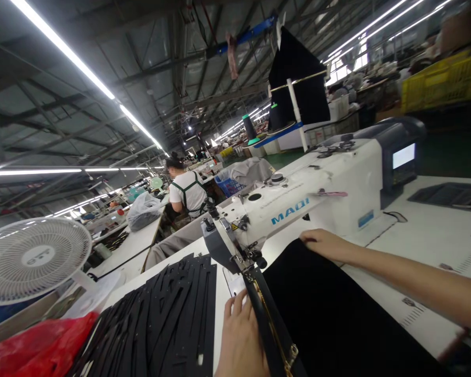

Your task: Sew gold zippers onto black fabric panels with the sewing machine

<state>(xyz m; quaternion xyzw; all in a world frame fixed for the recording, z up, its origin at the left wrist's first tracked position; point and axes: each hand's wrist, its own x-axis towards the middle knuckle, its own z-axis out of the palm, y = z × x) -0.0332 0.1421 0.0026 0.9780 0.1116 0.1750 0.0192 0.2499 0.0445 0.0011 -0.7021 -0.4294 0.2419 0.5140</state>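
A white sewing machine [290,204] stands on the table, with its needle head [245,251] over a black strip with a gold-toothed zipper [265,301]. The strip runs from under the head toward me, and a metal zipper pull [292,353] shows near its close end. My left hand [241,332] lies flat along the strip's left edge, fingers extended toward the head. A broad black fabric panel [329,309] spreads to the right of the zipper. Its far upper edge is pinched in my right hand [320,243], close to the machine's body. The needle tip is too small to make out.
Left of the machine lies a pile of black cut strips [153,314]. A white fan [39,259] and a red plastic bag [39,345] are further left. Thread cones [250,130] stand behind the machine. A person in a white shirt [188,191] sits ahead.
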